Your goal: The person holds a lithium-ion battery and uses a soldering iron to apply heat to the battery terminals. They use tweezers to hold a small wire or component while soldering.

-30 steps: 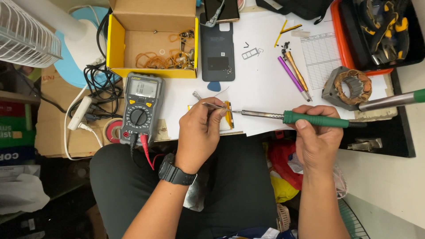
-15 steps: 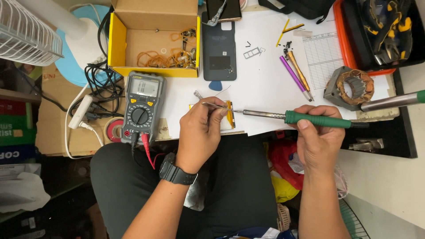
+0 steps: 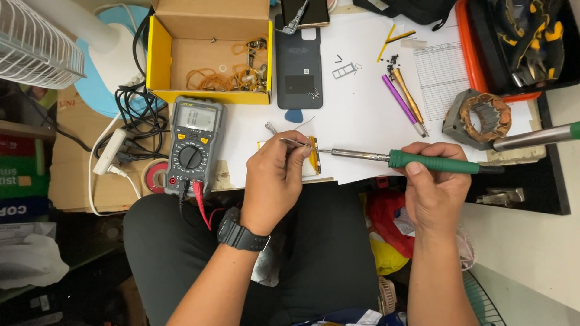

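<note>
My left hand (image 3: 275,181), with a black watch on the wrist, pinches thin metal tweezers (image 3: 290,142) whose tips reach a small yellow-orange component (image 3: 313,155) lying on white paper at the table's near edge. My right hand (image 3: 436,187) grips the green handle of a soldering iron (image 3: 423,162). Its metal shaft runs left and the tip touches or nearly touches the yellow component. A dark phone (image 3: 299,63) lies face down just beyond, with a blue pick (image 3: 294,116) below it.
A multimeter (image 3: 194,142) with red and black leads sits to the left. Behind it stands an open yellow cardboard box (image 3: 158,57) of rubber bands and small parts. A motor stator (image 3: 480,118), purple and bronze pens (image 3: 405,102), an orange tool tray (image 3: 468,42) and a fan (image 3: 36,42) surround the work.
Both hands hold nearly the same pose. The soldering iron tip has stayed at the yellow component, with only slight shifts of the hands.
</note>
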